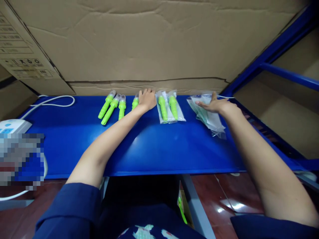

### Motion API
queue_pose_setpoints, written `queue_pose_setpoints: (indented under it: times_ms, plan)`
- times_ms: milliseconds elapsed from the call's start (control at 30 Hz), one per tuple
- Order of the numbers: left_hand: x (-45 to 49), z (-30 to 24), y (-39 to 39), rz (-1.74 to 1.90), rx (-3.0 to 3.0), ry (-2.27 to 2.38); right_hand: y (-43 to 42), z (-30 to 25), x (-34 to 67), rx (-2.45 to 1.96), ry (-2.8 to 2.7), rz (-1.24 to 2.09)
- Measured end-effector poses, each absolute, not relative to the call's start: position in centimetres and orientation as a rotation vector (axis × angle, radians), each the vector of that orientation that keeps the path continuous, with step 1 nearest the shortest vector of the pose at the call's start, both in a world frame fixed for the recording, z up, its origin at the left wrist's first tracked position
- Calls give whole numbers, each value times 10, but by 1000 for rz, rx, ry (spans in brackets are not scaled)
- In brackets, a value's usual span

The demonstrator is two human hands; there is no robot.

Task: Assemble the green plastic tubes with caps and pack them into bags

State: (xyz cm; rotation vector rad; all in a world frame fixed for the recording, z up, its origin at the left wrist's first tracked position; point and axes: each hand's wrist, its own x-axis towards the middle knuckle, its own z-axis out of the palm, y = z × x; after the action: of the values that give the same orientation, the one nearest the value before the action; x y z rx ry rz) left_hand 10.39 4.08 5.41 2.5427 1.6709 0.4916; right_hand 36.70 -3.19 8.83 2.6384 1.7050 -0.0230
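Observation:
My left hand (147,100) lies palm down near the back of the blue table, fingers apart. Beside it is a bright green pen-shaped item with a clear cap (135,101), partly covered by the hand. Three more such green capped items (110,109) lie to the left; my forearm hides part of the nearest one. Just right of my left hand are two green items in clear plastic bags (168,107). Over a loose pile of clear plastic bags (208,114) at the right, my right hand (219,104) is open, its thumb stretched out to the left.
Cardboard (149,43) stands along the back of the blue table (149,149). At the left are a white power strip (15,126), its cable (57,101) and a blurred-out patch. A blue metal frame (286,74) rises at the right. Another green item (182,210) shows below the table.

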Motion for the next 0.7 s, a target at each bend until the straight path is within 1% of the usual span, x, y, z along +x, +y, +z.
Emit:
queue_pose_setpoints:
  times_ms: [67,100,133,200,300,400,500,700]
  plan:
    - [110,54,51,480,2514,1594,-33,88,354,2777,1678,23]
    - [113,53,57,485,2524,1554,-34,88,344,2823,1760,116]
    - [116,51,62,476,2561,1498,-35,86,331,2790,1932,226]
    - [121,47,71,435,2606,1425,-37,81,303,2620,2190,274]
    - [121,41,75,394,2622,1359,-34,67,266,2370,2393,135]
    - [114,38,70,441,2664,1359,-30,53,248,2250,2417,-3]
    - [102,36,64,436,2742,1362,-28,44,247,2212,2434,-107]
    - [81,32,62,429,2835,1302,-31,37,254,2240,2615,-188]
